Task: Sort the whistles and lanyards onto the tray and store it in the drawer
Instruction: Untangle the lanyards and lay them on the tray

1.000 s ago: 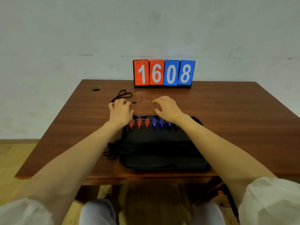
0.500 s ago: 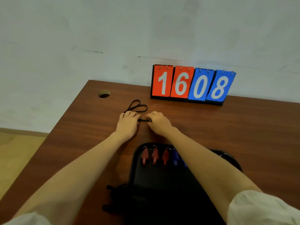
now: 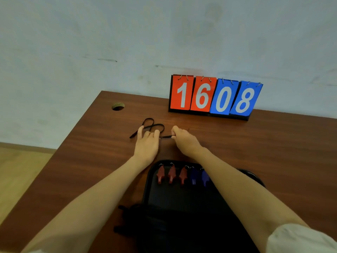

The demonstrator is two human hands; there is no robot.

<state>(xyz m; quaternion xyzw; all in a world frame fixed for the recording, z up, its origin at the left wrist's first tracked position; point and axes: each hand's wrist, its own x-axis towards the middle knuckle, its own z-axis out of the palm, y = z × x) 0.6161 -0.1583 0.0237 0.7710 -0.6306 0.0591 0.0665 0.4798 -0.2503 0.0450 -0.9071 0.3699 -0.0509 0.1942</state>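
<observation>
A black lanyard (image 3: 152, 126) lies looped on the brown table (image 3: 273, 152) beyond the tray. My right hand (image 3: 184, 141) pinches the lanyard's near end. My left hand (image 3: 146, 143) lies over the cord with its fingers spread, touching it. The black tray (image 3: 182, 207) sits near the table's front edge. Three red whistles (image 3: 172, 174) and blue whistles (image 3: 198, 177) stand in a row along its far side; my right forearm hides part of the blue ones. More black lanyards (image 3: 125, 216) bunch at the tray's left side.
A flip scoreboard (image 3: 213, 96) reading 1608 stands at the table's back edge against the wall. A round cable hole (image 3: 118, 106) is at the back left corner. Wooden floor (image 3: 18, 170) shows to the left of the table.
Both hands left the tray's far edge and reached forward to the lanyard. My right hand has taken its end in a pinch, and my left fingers have spread over the cord. The view tilted left.
</observation>
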